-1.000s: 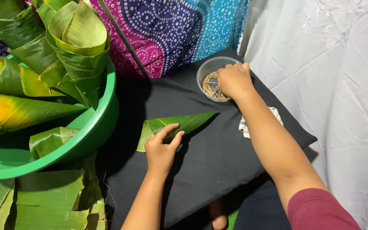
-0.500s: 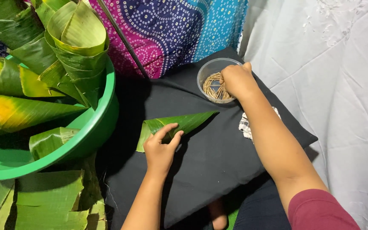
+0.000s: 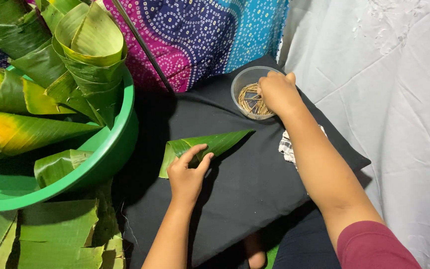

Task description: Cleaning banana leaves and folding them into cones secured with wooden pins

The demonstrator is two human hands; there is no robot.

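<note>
A banana leaf rolled into a cone (image 3: pixel 210 144) lies on a black cushion (image 3: pixel 245 189), its tip pointing right. My left hand (image 3: pixel 187 174) presses down on the cone's wide end, fingers curled over it. My right hand (image 3: pixel 277 92) reaches into a small clear round container (image 3: pixel 247 94) of thin brown sticks at the cushion's far edge, fingertips among the sticks; whether a stick is pinched is hidden.
A green plastic basin (image 3: pixel 110 154) at the left holds several rolled leaf cones (image 3: pixel 90 55). Flat leaf pieces (image 3: pixel 60 234) are stacked below it. Patterned cloth (image 3: pixel 200 35) hangs behind, white cloth (image 3: pixel 399 99) covers the right, and a checked cloth scrap (image 3: pixel 287 147) lies beside my forearm.
My right hand has dipped a little deeper into the stick container. My left hand stays on the cone.
</note>
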